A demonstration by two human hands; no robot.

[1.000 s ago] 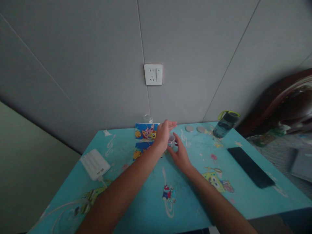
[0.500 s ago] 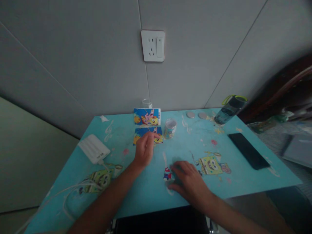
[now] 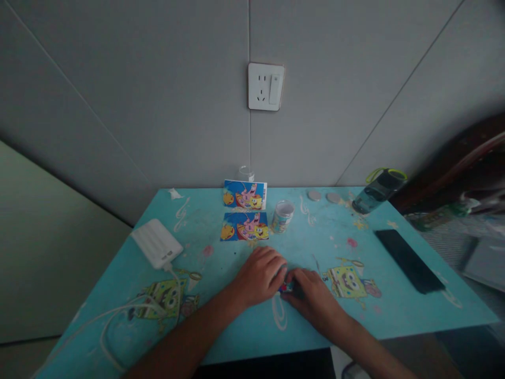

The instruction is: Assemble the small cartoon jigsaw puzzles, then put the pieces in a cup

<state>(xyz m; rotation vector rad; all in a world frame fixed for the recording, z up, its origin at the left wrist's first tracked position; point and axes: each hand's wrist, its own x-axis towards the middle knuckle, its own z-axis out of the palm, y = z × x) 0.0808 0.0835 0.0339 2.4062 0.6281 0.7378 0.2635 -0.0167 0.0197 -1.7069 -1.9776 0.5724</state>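
While both hands meet on the table (image 3: 221,337), left hand (image 3: 258,276) and right hand (image 3: 311,295) pinch a small red-blue piece (image 3: 284,288) lying between their fingertips, equally near both.

The room is dim and the light is flat and greyish, with no glare anywhere. My left hand (image 3: 258,276) and right hand (image 3: 311,297) look dark and underexposed, and only a soft shadow sits under them on the table (image 3: 221,326). The small thing between my fingertips is too dark to make out, perhaps a sticker. The middle is fairly sharp: the wall socket (image 3: 265,86) reads clearly. Toward the right edge things smear and stretch, and the dark curved furniture (image 3: 465,163) is blurred. The wall's seams bend outward, showing wide-angle distortion.
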